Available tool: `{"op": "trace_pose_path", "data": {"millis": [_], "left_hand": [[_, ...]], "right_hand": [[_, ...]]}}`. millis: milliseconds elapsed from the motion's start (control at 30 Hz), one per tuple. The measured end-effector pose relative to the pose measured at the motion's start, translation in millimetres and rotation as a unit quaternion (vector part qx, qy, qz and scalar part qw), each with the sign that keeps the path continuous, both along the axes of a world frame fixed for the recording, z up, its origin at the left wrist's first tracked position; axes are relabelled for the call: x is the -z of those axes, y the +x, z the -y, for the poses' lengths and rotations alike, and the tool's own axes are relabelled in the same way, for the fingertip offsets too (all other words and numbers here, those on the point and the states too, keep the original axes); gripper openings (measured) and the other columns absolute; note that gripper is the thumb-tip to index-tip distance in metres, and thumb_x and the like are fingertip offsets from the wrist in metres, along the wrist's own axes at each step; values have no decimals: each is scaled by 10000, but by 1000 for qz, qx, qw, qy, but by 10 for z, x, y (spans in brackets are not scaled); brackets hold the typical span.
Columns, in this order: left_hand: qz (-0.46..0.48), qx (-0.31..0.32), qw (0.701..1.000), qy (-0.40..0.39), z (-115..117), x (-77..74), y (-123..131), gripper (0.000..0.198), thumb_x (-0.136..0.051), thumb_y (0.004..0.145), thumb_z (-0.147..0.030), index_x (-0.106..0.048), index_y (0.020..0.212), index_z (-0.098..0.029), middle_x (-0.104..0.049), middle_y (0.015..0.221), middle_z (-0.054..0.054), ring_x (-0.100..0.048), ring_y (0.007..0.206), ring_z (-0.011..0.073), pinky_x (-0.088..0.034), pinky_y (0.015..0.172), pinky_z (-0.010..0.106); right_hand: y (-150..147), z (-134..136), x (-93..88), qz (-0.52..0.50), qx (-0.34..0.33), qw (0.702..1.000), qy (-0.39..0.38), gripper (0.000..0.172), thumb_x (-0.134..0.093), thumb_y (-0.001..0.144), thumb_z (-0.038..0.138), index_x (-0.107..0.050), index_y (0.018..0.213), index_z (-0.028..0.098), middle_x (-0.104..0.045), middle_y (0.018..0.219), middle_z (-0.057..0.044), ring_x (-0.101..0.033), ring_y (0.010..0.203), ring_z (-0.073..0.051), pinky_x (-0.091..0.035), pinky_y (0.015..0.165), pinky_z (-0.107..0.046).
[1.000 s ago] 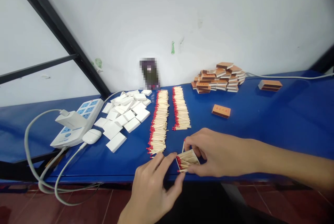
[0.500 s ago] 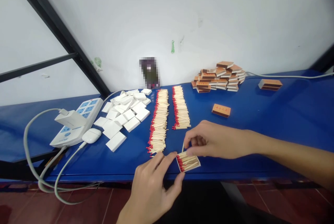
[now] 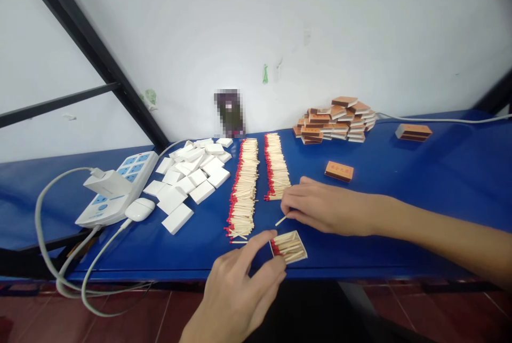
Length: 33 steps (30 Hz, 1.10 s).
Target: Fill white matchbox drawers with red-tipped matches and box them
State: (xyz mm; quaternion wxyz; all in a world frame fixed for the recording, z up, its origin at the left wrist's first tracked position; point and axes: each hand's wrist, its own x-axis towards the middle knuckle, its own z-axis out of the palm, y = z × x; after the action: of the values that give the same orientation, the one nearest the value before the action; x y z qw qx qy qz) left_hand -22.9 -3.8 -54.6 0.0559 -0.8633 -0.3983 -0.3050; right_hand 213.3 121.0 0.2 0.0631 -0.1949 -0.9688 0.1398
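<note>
Near the table's front edge lies a white matchbox tray [image 3: 294, 251] filled with red-headed matches lying side by side. My left hand [image 3: 242, 284] holds it at its left end, index finger at the far corner and thumb along the near side. Just above the tray, my right hand [image 3: 316, 207] pinches a single match [image 3: 281, 221] that points down and left. Beyond my hands are two long rows of matches, a longer left row [image 3: 245, 188] and a shorter right row [image 3: 276, 164], red heads facing left. My right fingers are close to the shorter row's near end.
White trays [image 3: 188, 172] are heaped on the left, beside a power strip [image 3: 120, 188] with a charger and cables. Orange matchbox sleeves [image 3: 338, 119] are stacked by the wall. Two orange boxes lie apart, one nearer [image 3: 339, 170] and one far right [image 3: 414, 132].
My right hand has lifted off the tray and moved slightly up, with a match between its fingers. My left thumb has shifted up along the tray's near side.
</note>
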Motion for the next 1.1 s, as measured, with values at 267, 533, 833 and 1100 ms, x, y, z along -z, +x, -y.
{"op": "trace_pose_path", "data": {"millis": [267,533,833,1100], "left_hand": [[3,-6,1000,-16,-7,-11,25,281,-454,1054,-184,-670,1217,-260,-687,1288,80,-741,898,223,-603,705,337],[59,12,998,-7,-44,32,45,193,-546,1027,-171,-640,1193,-204,-725,1222,73,-754,943,215,-617,747,312],[79,26,996,-24,-56,28,43,232,-585,1001,-136,-636,1222,-184,-733,1223,79,-745,1011,210,-629,838,306],[67,-18,997,-27,-18,24,30,305,-545,1040,-242,-596,1339,-208,-697,1301,111,-737,1068,228,-638,816,311]], "right_hand": [[63,144,-57,-100,65,985,-126,413,-444,997,191,-569,1391,199,-699,1075,-72,-612,812,-163,-471,748,-298],[25,185,-71,-115,98,957,-246,239,-573,885,152,-690,1089,190,-620,742,22,-522,625,-119,-427,583,-228],[-7,268,-49,-78,97,981,-149,294,-564,825,70,-700,1056,191,-629,792,5,-549,683,-131,-423,675,-254],[-3,328,-97,-174,106,943,-262,155,-591,1002,351,-609,939,211,-724,873,1,-658,777,-152,-475,701,-271]]}}
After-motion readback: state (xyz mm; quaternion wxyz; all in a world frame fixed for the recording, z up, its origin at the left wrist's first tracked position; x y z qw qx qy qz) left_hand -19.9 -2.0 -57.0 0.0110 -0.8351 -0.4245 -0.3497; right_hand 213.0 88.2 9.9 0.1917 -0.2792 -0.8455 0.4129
